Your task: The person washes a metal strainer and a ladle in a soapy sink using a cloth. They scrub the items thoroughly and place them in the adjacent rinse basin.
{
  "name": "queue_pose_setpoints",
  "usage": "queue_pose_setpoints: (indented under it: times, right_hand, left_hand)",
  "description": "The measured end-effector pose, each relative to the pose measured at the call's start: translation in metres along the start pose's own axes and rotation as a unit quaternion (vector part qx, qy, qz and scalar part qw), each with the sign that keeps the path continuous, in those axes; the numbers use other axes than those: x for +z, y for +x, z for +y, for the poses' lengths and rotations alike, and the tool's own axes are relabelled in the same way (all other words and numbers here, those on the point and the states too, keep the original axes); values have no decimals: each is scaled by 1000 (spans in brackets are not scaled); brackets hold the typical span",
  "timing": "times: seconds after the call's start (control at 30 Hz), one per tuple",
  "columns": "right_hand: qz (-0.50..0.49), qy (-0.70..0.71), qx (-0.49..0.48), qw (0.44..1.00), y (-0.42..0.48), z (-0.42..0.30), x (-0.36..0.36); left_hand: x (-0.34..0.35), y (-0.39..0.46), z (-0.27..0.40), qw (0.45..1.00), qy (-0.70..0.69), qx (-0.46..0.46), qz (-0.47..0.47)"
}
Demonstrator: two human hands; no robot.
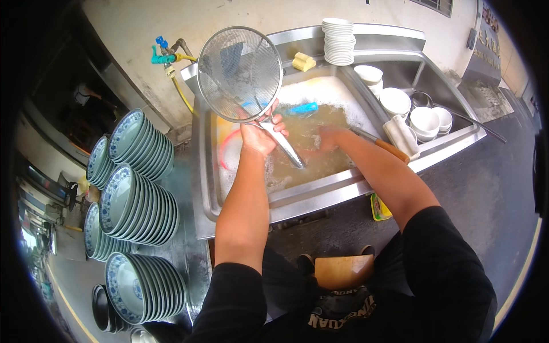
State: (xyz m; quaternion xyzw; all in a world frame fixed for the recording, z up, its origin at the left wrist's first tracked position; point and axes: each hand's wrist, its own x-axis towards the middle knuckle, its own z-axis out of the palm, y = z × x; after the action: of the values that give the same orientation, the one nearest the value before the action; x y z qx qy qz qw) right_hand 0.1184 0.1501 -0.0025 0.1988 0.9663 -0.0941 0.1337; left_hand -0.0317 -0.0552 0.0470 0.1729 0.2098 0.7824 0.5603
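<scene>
My left hand [262, 135] grips the metal handle of a round wire-mesh strainer [240, 73], whose mesh is held up over the left sink basin [223, 201]. The handle's lower end reaches the murky, foamy water. My right hand [328, 138] is blurred at the water's surface, to the right of the strainer handle; its fingers are unclear. A bright blue object [303, 108] floats in the foam behind my hands, and a pink-red curved thing [225, 148] shows at the basin's left. Beside my right forearm, a wooden-handled tool [391, 150] leans across the basin's edge.
Stacks of blue-patterned plates [139, 206] stand at left. White bowls [394, 101], a ladle [422, 99] and a folded white cloth [402, 135] occupy the right basin side. White dishes [338, 43] and yellow sponges [303, 62] sit on the back ledge, near a tap [163, 58].
</scene>
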Motion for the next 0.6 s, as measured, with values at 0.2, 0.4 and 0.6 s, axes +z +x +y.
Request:
queue_pose_setpoints:
  times: [0.2,0.4,0.6]
  right_hand:
    - [96,271,36,957,-16,-12,-53]
    - [273,586,-163,745,-33,-96,-171]
    - [353,644,-275,620,12,-192,-202]
  left_hand:
    - [11,0,0,986,-11,60,156]
    - [-13,4,6,993,-28,70,90]
    - [6,10,0,997,-44,48,28]
